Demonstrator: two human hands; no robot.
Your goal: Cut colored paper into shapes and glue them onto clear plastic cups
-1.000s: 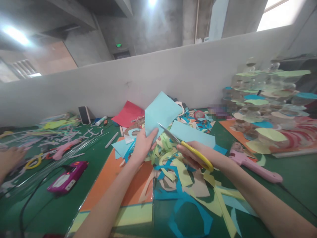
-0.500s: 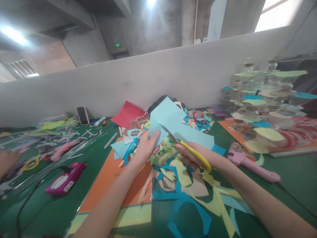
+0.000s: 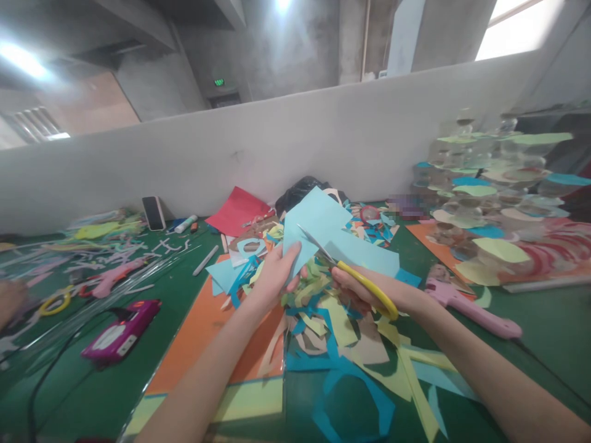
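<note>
Between the thumb and fingers of my left hand (image 3: 279, 271) is a light blue sheet of paper (image 3: 314, 212), raised above the scraps and tilted. My right hand (image 3: 353, 286) grips yellow-handled scissors (image 3: 367, 284), whose blades lie across the sheet's lower part; whether they are closed on the paper I cannot tell. Behind the scissors rests another light blue paper piece (image 3: 369, 251). Below both hands spreads a heap of green, beige and blue paper scraps (image 3: 339, 317). A blue cut-out paper ring (image 3: 388, 409) lies nearest me.
Orange sheets (image 3: 184, 363) lie under my left forearm. A pink glue gun (image 3: 475, 311) lies at right, by a tiered stack of clear cups and paper discs (image 3: 484, 191). At left are a purple device (image 3: 120, 332) with a cable and another person's blurred hand (image 3: 12, 301).
My left hand and the light blue sheet have shifted right and slightly down, against the scissor blades. The black bag behind shows more. The other person's hand has moved left.
</note>
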